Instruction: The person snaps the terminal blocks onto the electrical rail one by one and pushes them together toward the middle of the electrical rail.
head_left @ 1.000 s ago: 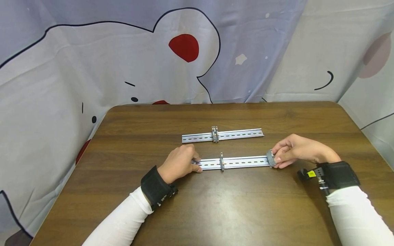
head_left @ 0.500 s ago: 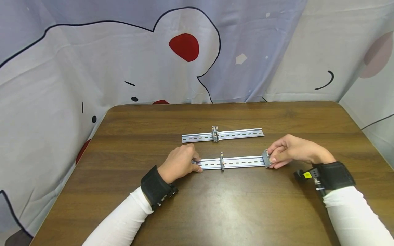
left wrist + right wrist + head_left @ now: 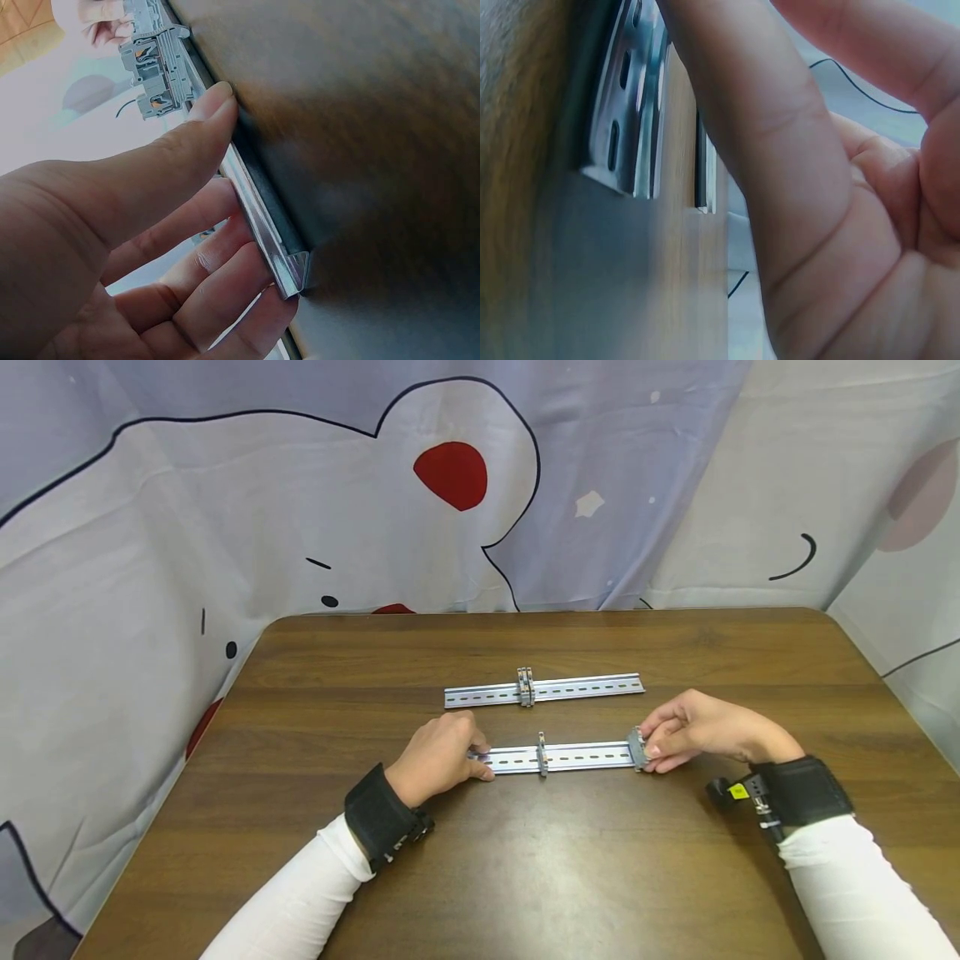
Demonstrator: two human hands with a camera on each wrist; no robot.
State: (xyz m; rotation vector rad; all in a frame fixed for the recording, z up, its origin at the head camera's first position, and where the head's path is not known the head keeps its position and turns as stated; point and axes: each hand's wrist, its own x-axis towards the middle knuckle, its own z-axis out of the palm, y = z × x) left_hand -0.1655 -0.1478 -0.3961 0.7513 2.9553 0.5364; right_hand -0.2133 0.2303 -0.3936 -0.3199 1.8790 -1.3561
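Observation:
In the head view a slotted metal DIN rail lies on the table. My left hand grips its left end, thumb on the near edge and fingers on the far edge, as the left wrist view confirms. A thin grey terminal block sits across the rail near its middle. Between thumb and fingers my right hand pinches another grey terminal block at the rail's right part. The right wrist view shows the rail's bare right end beside the hand; the pinched block is hidden there.
Farther back lies a second DIN rail, roughly parallel, with terminal blocks standing side by side left of its middle. The wooden table ends at a far edge against a patterned cloth.
My right hand has moved left along the rail with the pinched terminal block, toward the block at the middle. The left hand and both rails have stayed in place.

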